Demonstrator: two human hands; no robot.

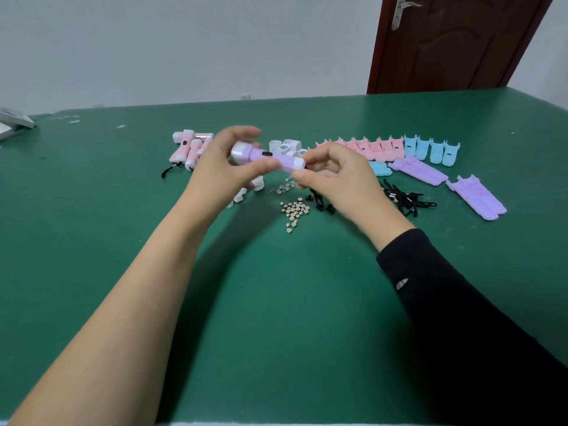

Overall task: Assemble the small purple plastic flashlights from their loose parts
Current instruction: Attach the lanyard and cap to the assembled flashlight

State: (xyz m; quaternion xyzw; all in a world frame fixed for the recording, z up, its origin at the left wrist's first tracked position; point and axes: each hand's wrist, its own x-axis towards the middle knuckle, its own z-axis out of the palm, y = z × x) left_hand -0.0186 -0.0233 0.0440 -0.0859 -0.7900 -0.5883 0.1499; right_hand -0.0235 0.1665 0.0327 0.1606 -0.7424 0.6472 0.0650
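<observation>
— Whereabouts of the flashlight point(267, 157)?
— Up off the table point(276, 302), lying level, white head to the left, just above the bulbs point(284, 187) and batteries point(295, 210).
— Grip of the left hand point(221, 167)?
— Curled round the head end: thumb along the barrel, fingers over the top, somewhat blurred.
— And the right hand point(335, 176)?
— Pinching the tail end between thumb and forefinger, other fingers curled in.
— Elsewhere on the green?
— Pink flashlights point(190, 147) heaped at far left. Caps point(285, 146) behind the hands. Pink shells point(368, 147), then blue shells point(430, 150), rowed off to the right. Purple shells point(418, 170) nearer, with cords point(405, 199) tangled just beside.
</observation>
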